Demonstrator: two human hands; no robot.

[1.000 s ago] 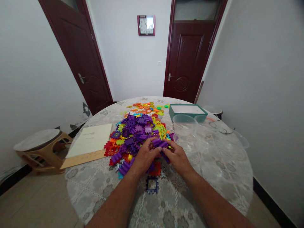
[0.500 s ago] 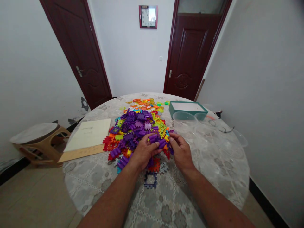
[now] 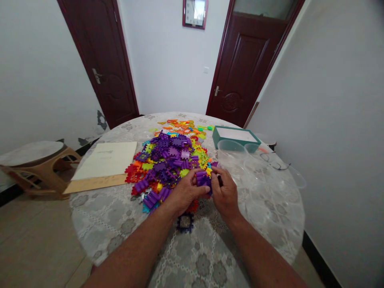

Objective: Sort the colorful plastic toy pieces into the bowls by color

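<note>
By the grip of the left hand (image 3: 186, 191), a purple, ribbed plastic building piece (image 3: 203, 179) is grasped; whether anything is held by the right hand (image 3: 225, 193), just beside it, cannot be told. Its ribs are aligned roughly toward the left and right edges of the round, patterned-cloth-covered table (image 3: 258, 228); its long axis is partly hidden. It is held at the near-right side of a multicoloured plastic heap (image 3: 160, 166).

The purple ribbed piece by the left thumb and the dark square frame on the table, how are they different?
The purple ribbed piece is bright purple, while the dark square frame looks almost black. The purple ribbed piece has rounded ridges; the dark square frame has a big hole in the middle. The left hand holds the purple ribbed piece, but the dark square frame lies flat on the tablecloth. Both are smaller than that hand.
</note>
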